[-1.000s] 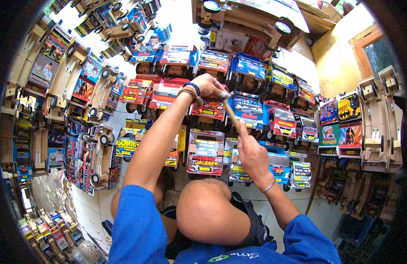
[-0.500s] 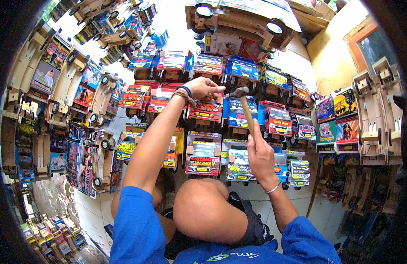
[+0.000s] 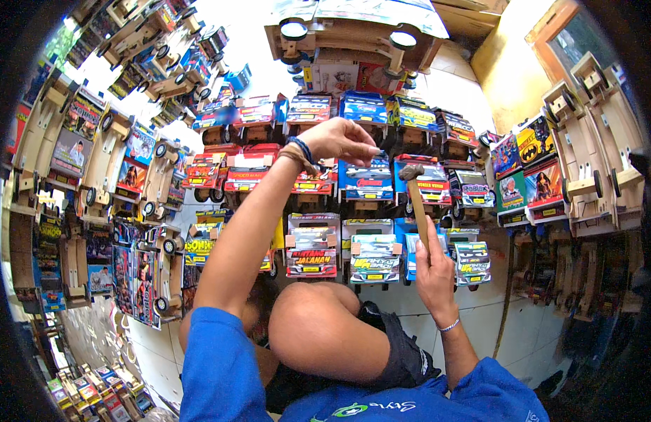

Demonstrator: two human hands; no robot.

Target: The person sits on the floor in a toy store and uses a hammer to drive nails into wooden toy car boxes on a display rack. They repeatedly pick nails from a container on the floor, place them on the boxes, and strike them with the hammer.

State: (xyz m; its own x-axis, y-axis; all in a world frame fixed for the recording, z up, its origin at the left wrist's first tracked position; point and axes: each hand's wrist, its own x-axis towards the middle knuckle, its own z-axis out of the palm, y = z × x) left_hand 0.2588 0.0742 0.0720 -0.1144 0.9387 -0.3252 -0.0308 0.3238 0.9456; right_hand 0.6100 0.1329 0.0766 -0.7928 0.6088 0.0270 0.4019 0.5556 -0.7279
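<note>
My right hand [image 3: 436, 278] is wrapped round the wooden handle of a hammer [image 3: 420, 211], its index finger stretched along the handle. The hammer's metal head points up and away, over a red toy truck [image 3: 434, 190]. To the left, my left hand [image 3: 339, 143] hangs above the rows with thumb and fingers pinched together; whatever is between the fingertips is too small to make out. Below its fingertips stands a blue toy truck [image 3: 366, 184]. Closer to my knees are a red and grey truck [image 3: 312, 247] and a white and green truck [image 3: 375, 259].
Stacks of wooden toy trucks with black wheels [image 3: 93, 144] rise on the left, and more wooden chassis [image 3: 598, 148] stand on the right. At the back a larger wooden truck [image 3: 353, 42] sits high. My bent knee [image 3: 318, 330] is close to the front row. The floor is white tile.
The hammer head has come down and away from my left fingertips, toward the right. My left hand has shifted slightly right relative to the trucks, and the view has turned a little.
</note>
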